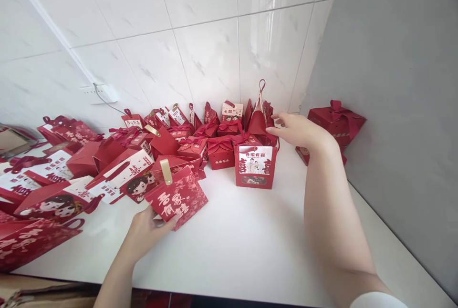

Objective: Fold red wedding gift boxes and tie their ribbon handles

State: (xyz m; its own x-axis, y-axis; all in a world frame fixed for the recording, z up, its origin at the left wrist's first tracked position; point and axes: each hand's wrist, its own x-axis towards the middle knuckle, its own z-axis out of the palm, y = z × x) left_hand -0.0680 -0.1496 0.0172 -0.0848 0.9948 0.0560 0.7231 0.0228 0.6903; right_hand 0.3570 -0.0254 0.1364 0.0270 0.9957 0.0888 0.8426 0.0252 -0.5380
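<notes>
My left hand (pixel 146 231) is closed on a red gift box (pixel 179 198) with white lettering and a gold strap, held tilted low over the table. At the back, my right hand (pixel 293 129) is open, thumb and fingers apart, beside a red triangular gift box (pixel 258 119) with a thin loop on top. Whether its fingertips touch that box I cannot tell. In front of it stands an upright red box (pixel 255 169) with a white panel showing a couple and a small window. Red boxes with ribbon bows (pixel 221 153) stand just left of it.
Many red and white gift boxes (pixel 121 174) crowd the left side of the white table (pixel 229 246). A bow-tied red box (pixel 334 122) rests at the right by the grey panel (pixel 400 107). Behind runs a tiled wall (pixel 207 60) with a socket (pixel 100 93) and cable.
</notes>
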